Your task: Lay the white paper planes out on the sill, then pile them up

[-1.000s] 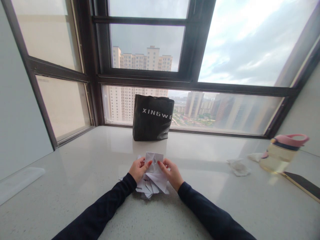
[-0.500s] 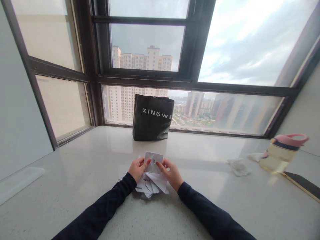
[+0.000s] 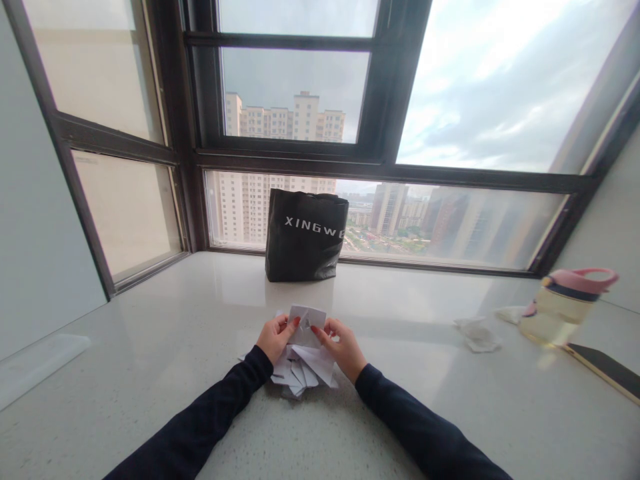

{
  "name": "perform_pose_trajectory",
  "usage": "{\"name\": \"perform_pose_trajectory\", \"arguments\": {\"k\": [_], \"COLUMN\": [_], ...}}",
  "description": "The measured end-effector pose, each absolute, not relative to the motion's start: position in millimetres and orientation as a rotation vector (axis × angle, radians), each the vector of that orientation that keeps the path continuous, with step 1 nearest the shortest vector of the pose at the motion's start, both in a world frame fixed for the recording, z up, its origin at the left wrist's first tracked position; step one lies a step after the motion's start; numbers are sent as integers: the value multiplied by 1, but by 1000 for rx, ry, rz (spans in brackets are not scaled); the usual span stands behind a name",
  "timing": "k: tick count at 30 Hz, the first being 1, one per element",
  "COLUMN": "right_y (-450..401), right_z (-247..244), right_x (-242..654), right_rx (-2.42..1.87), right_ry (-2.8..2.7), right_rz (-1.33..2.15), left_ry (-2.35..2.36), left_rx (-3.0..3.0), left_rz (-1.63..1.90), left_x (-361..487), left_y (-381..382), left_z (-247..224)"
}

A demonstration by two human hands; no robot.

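Observation:
A sheet of white paper (image 3: 309,319), creased and a little puckered in the middle, is held up between my two hands. My left hand (image 3: 275,339) pinches its left edge, thumb in front and fingers behind. On the right edge my right hand (image 3: 343,343) grips it the same way, the thumb tip near the crease. Below and around the hands lies a loose pile of folded and torn white paper pieces (image 3: 303,373) on the pale speckled counter (image 3: 240,427).
A black bag (image 3: 306,250) with white lettering stands at the window behind the paper. To the right are crumpled tissues (image 3: 477,335), a pink-lidded bottle (image 3: 560,313) and a dark phone (image 3: 607,368). A translucent white strip (image 3: 43,367) lies at the left.
The held paper has tilted slightly, and its top edge looks a bit more bent. My right thumb has shifted a little to the left. Everything else is still.

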State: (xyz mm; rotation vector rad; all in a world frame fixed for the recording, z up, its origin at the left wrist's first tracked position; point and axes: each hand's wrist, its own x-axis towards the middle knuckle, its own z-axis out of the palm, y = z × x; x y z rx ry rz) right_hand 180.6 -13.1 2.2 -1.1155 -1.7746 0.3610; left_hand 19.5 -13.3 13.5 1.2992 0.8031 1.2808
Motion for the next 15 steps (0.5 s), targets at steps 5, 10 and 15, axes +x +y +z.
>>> {"name": "perform_pose_trajectory", "arguments": {"k": [5, 10, 15], "right_y": [-15, -14, 12], "right_z": [5, 7, 21], "right_x": [181, 182, 217], "right_rx": [-1101, -1109, -1419], "right_ry": [-1806, -1803, -1792], "right_rz": [381, 328, 157], "left_ry": [810, 809, 814], "left_rx": [1293, 1283, 1271], "left_rz": [1302, 1277, 1269], "left_x": [18, 19, 19], "left_y": [-12, -13, -15], "left_z": [13, 14, 18]}}
